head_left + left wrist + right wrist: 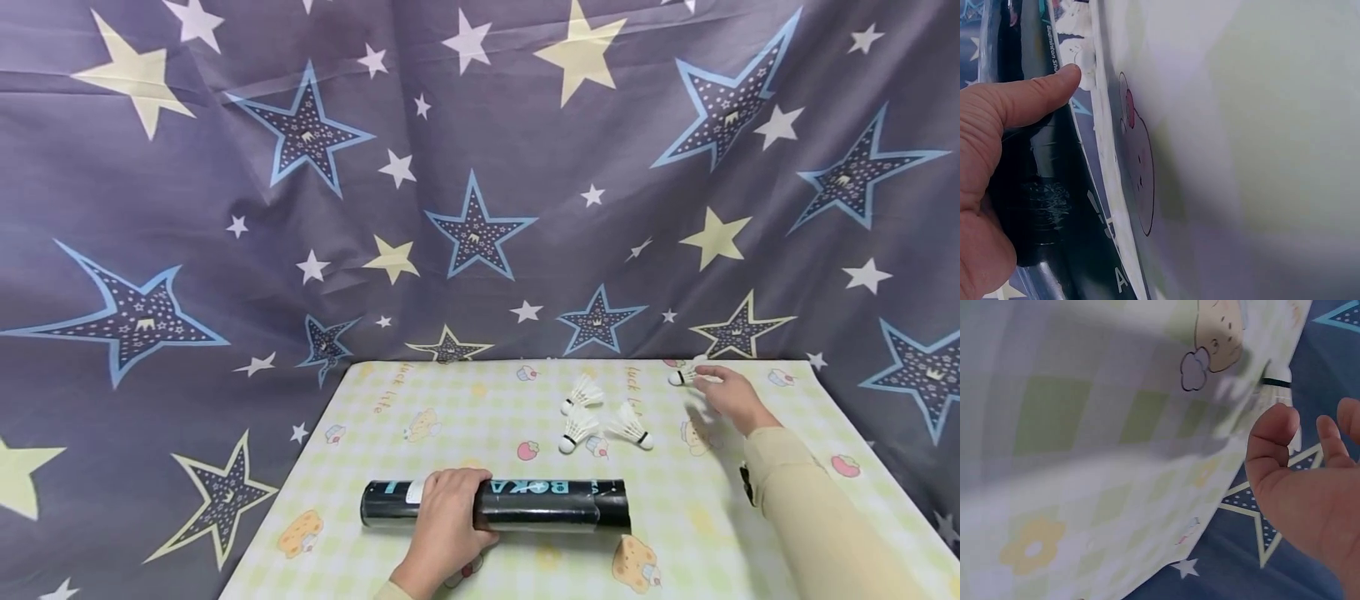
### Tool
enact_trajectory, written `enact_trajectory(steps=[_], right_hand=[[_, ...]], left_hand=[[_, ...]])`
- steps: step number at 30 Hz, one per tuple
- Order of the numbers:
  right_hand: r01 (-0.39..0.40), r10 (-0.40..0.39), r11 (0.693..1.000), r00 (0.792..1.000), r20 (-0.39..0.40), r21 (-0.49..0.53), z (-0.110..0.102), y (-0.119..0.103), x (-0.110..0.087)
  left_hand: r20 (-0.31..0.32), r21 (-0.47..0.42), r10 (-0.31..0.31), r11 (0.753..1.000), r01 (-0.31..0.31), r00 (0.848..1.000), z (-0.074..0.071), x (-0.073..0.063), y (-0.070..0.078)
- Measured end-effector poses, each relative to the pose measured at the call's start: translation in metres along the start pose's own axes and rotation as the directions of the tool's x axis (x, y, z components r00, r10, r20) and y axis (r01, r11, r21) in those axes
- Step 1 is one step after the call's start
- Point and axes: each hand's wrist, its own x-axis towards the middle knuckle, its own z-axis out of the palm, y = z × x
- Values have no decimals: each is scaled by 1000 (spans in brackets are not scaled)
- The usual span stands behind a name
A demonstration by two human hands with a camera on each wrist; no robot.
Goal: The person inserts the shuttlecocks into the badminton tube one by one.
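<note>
At one o'clock from the right end of the black tube: the right hand reaches to the far edge of the table, thumb and fingers drawn narrow about the white skirt of the far shuttlecock in what looks like a light pinch. The cork points to nine o'clock; whether it is off the surface, I cannot tell.
Black tube: lies on its side along the nine-to-three line, near the wearer's edge of the table, teal lettering on its wall. Whether its right end is open is unclear.
Left hand: across the tube, toward nine o'clock of its middle, fingers curled over the top and thumb on the near side, gripping it.
Shuttlecock bunch: near twelve o'clock from the tube's right end, an upper shuttlecock, a lower shuttlecock and a right shuttlecock lie close together, the right one's cork toward four o'clock.
Step in hand: judging by the hands, taking hold of the far shuttlecock with the tube steadied.
Next move: would seem to call for a secure but gentle pinch, sparing the feathers, and a tube held from rolling.
</note>
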Motion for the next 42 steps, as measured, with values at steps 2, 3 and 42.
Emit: enact_trajectory(steps=[2,3,42], right_hand=[[-47,47,999,999,20,13,-2,6,-2],[-63,63,998,997,38,9,-3,9,-3],[45,-429,707,820,378,706,96,-31,-189]], left_hand=[[14,-6,9,1000,-8,1000,2,-1,3],[18,-7,13,1000,-13,1000,2,-1,5],[-62,-26,-4,1000,3,998,6,4,3]])
